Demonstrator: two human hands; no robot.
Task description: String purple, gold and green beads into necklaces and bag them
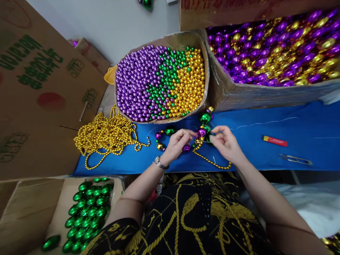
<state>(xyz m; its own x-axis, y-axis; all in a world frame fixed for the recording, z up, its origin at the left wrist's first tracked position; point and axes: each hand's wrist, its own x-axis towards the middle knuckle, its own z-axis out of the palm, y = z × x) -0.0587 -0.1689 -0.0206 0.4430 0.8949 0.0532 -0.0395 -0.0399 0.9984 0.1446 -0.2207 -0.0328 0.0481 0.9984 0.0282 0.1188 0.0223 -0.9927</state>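
Handwork at a mixed-bead strand (201,132), which lies on the blue cloth (255,152) just in front of the carton of small round beads (183,40). The left hand (176,143) is mostly closed, its fingertips drawn together at the strand; the right hand (225,143) is half curled, thumb and forefinger nearly meeting beside it. What either pinches is too fine to tell. Chief hazard: if a fingertip hold loosens, beads could slide off any unknotted end and roll about the carton's foot. The gold bead chain (212,163), farther in front of the carton, could twist into the strand if tugged. The thread snips (296,159), well to the carton's right, could catch the right forearm if it swings outward
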